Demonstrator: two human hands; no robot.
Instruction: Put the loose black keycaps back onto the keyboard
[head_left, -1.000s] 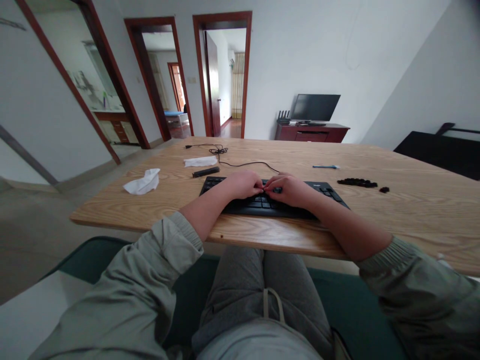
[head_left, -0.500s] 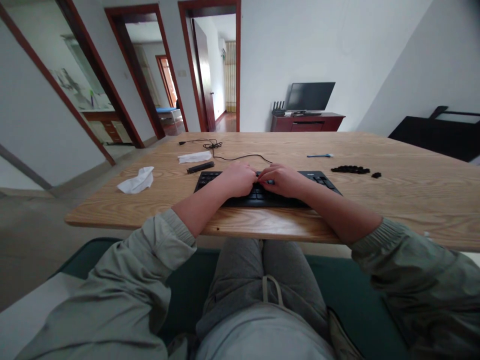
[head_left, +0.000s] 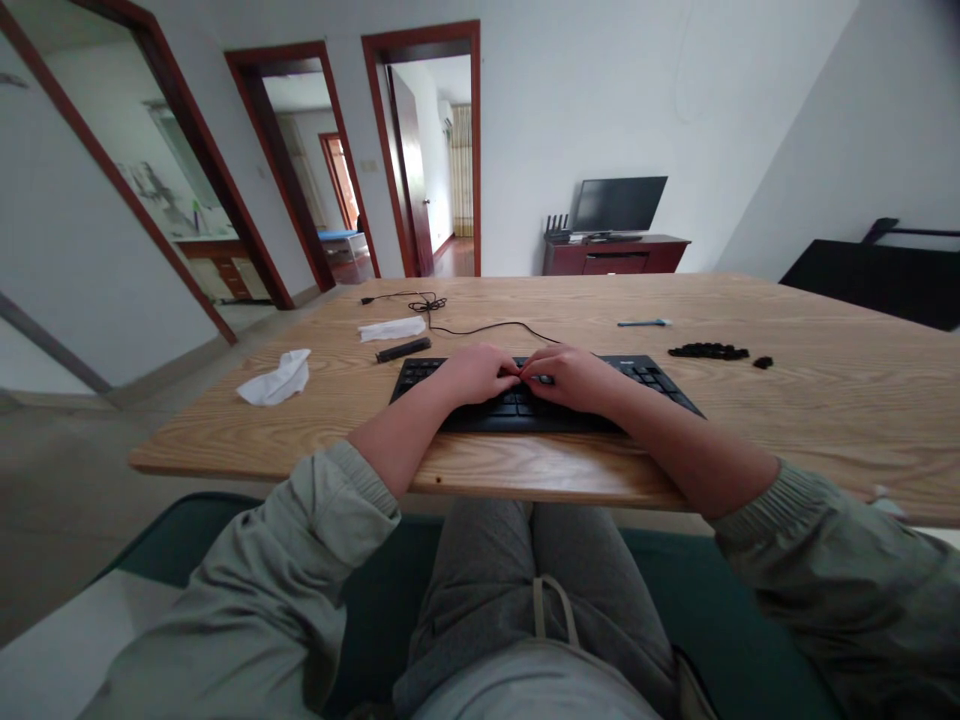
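A black keyboard (head_left: 540, 421) lies near the table's front edge, its cable running off behind it. Over its middle, my left hand (head_left: 480, 374) is closed, thumb and fingertips drawn together. My right hand (head_left: 574, 377) meets it there, fingers pinched, with a small greyish glint under them. What the fingertips hold is too small and hidden to name. Both hands cover many of the keys. Left of them lies a short black bar (head_left: 403, 349). To the right are a row of small black pieces (head_left: 709, 351) and a separate little cluster (head_left: 763, 362).
White tissues (head_left: 276, 379) and a folded white strip (head_left: 392, 329) lie on the left of the wooden table (head_left: 825, 420). A coiled cable (head_left: 427, 303) is at the back. A thin blue stick-like tool (head_left: 643, 323) lies back right. Beyond stands a cabinet with a television (head_left: 619, 205).
The camera has tilted slightly, so the scene sits lower in view. Both hands stay together over the keyboard's middle, with the fingertips shifted only slightly.
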